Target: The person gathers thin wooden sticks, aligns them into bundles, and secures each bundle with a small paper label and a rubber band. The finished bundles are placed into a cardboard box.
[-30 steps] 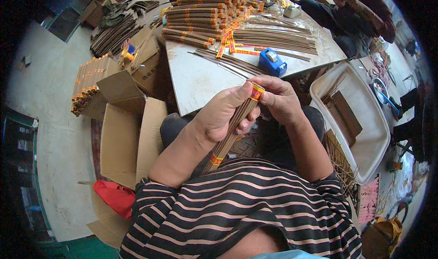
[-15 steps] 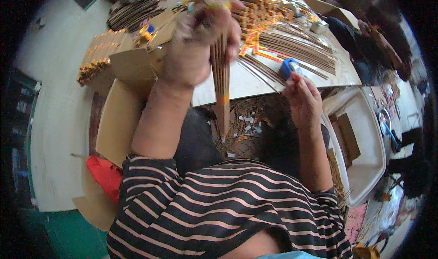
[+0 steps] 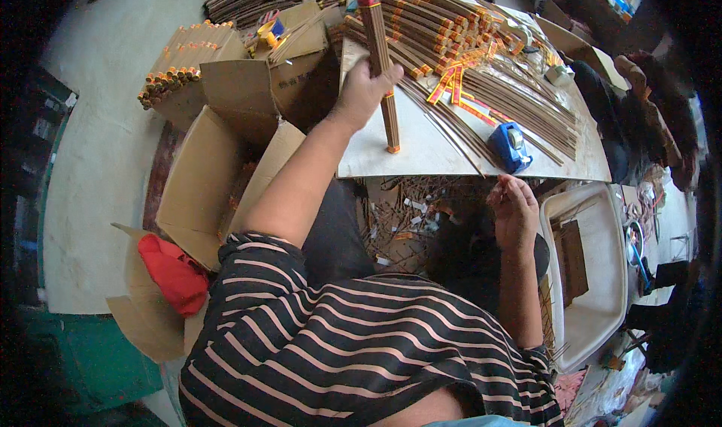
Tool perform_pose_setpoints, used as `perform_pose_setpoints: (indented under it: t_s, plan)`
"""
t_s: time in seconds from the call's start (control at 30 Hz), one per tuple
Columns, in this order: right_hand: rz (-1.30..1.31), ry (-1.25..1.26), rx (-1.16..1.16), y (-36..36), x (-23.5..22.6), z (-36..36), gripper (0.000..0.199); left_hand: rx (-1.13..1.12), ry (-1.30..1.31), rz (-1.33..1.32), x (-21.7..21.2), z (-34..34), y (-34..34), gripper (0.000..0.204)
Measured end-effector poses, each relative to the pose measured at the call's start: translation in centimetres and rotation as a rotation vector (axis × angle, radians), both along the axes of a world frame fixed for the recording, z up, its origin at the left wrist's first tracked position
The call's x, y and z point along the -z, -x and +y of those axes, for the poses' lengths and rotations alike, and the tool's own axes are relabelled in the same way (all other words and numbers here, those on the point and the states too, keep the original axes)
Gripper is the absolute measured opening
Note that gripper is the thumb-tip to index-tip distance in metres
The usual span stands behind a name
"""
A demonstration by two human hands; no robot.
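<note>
My left hand (image 3: 359, 100) is closed around a bundle of thin brown incense sticks (image 3: 378, 42) with red and yellow bands. The bundle stands nearly upright, leaning a little, its lower end at the white tabletop (image 3: 365, 156). Just off the table's near edge, my right hand (image 3: 517, 210) has its thumb and fingers drawn together. Whatever they pinch, if anything, is too small to make out. Beyond those fingertips sits a blue tape dispenser (image 3: 509, 147). Loose incense sticks (image 3: 530, 103) and red-and-yellow paper strips (image 3: 450, 81) lie between it and the stacked bundles.
Banded bundles (image 3: 432, 32) are piled at the back of the table; more bundles (image 3: 188, 51) lie at far left. An open cardboard box (image 3: 192, 175) stands by my left arm, with red cloth (image 3: 171, 273) near it. A white tub (image 3: 613, 269) is at right. Scraps litter the floor.
My left hand has turned the bundle and brought it down to the tabletop, where it stands nearly upright. The right hand has stayed near the tape dispenser, slightly below it. The view has shifted a little.
</note>
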State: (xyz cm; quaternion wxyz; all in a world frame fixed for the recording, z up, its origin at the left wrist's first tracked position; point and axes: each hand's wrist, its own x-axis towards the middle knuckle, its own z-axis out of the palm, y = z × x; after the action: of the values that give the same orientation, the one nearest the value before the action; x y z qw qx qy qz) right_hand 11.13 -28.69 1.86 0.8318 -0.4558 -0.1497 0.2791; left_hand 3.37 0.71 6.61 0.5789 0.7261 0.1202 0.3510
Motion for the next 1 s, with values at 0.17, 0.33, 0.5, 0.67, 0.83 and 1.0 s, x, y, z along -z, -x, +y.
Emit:
perform_pose_setpoints:
  t_s: [0.17, 0.33, 0.5, 0.67, 0.83, 1.0]
  plan:
    - [0.012, 0.097, 0.022, 0.1, 0.7, 0.6, 0.018, 0.051, 0.063, -0.101, 0.7, 1.3, 1.6, 0.026]
    - [-0.047, 0.219, 0.048, 0.9, 0.4, 1.3, 0.017, -0.15, 0.049, -0.102, -4.0, 5.9, 8.3, 0.03]
    - [-0.188, 0.329, -0.037, 1.8, 1.5, 2.3, 0.018, -0.415, -0.035, 0.18, -2.8, 13.7, 19.1, 0.032]
    - [-0.82, 0.622, -0.012, 2.2, 3.2, 3.5, 0.02, -0.541, 0.229, 0.584, 5.3, 19.7, 28.8, 0.028]
    - [-0.61, 0.759, -0.1, 4.5, 1.3, 6.5, 0.018, -0.472, 0.367, 0.961, 14.7, 23.0, 34.8, 0.024]
    - [-0.412, 0.807, -0.134, 5.6, 1.2, 9.3, 0.021, -0.536, 0.159, 1.17, 21.1, 23.5, 37.4, 0.029]
